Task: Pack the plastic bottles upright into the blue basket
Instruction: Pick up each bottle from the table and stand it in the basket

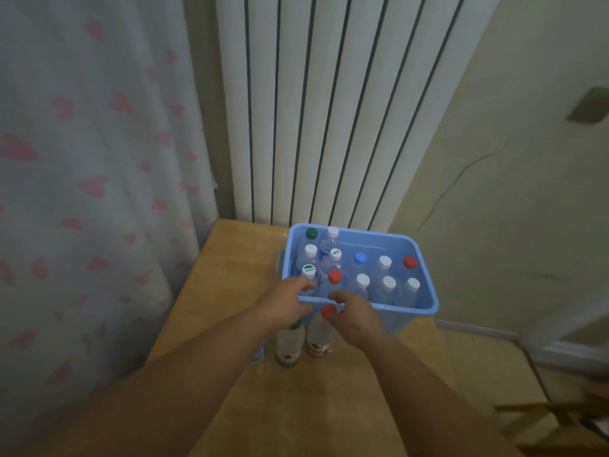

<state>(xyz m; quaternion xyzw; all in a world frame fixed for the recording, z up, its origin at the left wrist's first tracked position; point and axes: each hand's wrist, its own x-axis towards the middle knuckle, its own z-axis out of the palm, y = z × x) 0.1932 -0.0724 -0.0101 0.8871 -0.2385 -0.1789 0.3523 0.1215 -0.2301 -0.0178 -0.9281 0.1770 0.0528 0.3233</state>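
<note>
While the red-capped bottle (320, 333) and green-capped bottle (290, 344) stand just in front of the blue basket (405, 311), your right hand (354, 319) pinches the red-capped bottle's neck, likely to lift it in, and your left hand (285, 303) sits at the basket's near rim, grip unclear, probably steadying.

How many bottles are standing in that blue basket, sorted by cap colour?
White caps: 8 (two with print on them)
Red caps: 2
Green cap: 1
Blue cap: 1
Total in the blue basket: 12
</note>
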